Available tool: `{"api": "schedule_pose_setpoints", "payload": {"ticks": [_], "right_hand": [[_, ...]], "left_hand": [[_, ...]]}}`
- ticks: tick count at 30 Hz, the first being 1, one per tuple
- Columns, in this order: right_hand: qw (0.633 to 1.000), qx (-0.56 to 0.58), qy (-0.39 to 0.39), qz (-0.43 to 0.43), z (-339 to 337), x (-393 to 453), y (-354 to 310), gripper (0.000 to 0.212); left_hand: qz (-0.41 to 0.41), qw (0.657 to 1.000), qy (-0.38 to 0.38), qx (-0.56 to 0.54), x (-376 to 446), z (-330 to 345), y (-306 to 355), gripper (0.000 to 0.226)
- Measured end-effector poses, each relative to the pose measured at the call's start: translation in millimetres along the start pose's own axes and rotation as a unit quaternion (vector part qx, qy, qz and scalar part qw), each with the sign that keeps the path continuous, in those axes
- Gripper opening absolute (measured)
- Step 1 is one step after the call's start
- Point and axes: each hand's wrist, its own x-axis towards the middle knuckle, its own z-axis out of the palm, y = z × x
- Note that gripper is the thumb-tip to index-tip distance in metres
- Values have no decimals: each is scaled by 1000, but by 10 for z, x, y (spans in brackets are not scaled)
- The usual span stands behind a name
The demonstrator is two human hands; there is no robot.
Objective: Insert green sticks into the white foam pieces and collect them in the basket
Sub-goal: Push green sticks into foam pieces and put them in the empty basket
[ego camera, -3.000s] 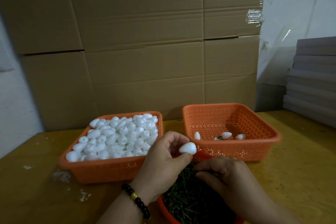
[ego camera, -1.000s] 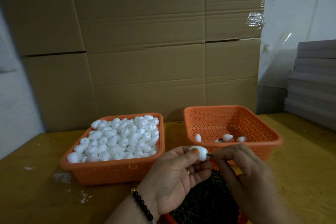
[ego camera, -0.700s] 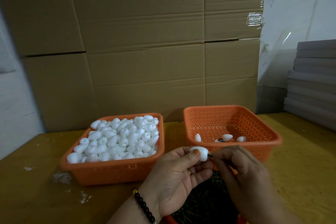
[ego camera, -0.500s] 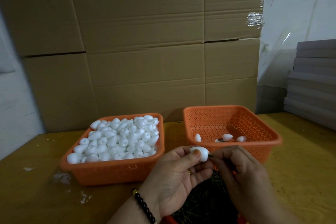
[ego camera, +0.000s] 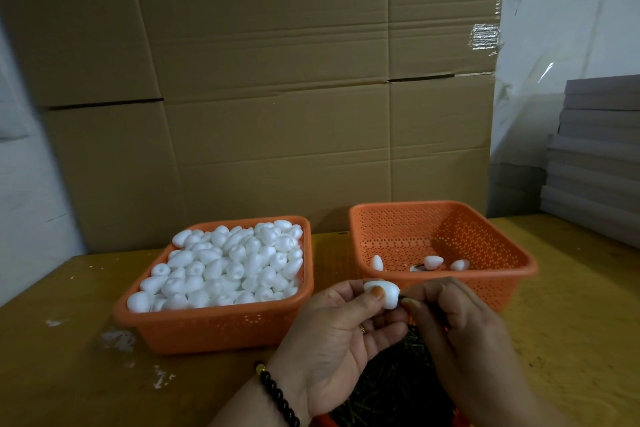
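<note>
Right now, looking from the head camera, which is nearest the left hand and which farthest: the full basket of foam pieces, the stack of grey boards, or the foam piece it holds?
1. Foam piece, pinched in the left hand.
2. Full basket, just left of it.
3. Grey boards, far right.

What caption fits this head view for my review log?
Left hand holds a white foam piece while right hand pushes a green stick into it, near basket.
</note>
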Motion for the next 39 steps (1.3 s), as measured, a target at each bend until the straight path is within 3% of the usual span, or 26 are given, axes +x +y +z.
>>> {"api": "schedule_pose_setpoints", "payload": {"ticks": [6, 15, 19, 25, 29, 32, 34, 35, 37, 39], "right_hand": [[1000, 3, -13, 7, -17, 13, -16, 5], [995, 43, -50, 77, -49, -24, -5, 45], [994, 53, -60, 70, -42, -24, -21, 49], [995, 65, -58, 54, -25, -27, -16, 35], [995, 72, -53, 43, -50, 5, 5, 23], [998, 15, -40, 44, -116, 63, 86, 21], [997, -22, -33, 71, -170, 113, 196, 23], [995, -42, -28, 87, -195, 135, 261, 26], [990, -93, -15, 105, -254, 164, 396, 30], [981, -152, -14, 119, -311, 182, 536, 27]], "left_hand": [[3, 1000, 6, 5, -2, 4, -2, 36], [3, 1000, -4, 16, -13, 5, -5, 28], [-6, 1000, -8, 20, -17, 0, 7, 27], [-15, 999, -31, 41, -25, 20, -44, 23], [-7, 997, -33, 64, -3, 3, -66, 37], [32, 989, 8, 146, 0, -13, -50, 44], [96, 953, 56, 281, 4, -58, -3, 35], [139, 918, 74, 364, 5, -91, 33, 27], [229, 821, 122, 508, 3, -179, 123, 17], [293, 694, 182, 631, 12, -286, 241, 15]]}}
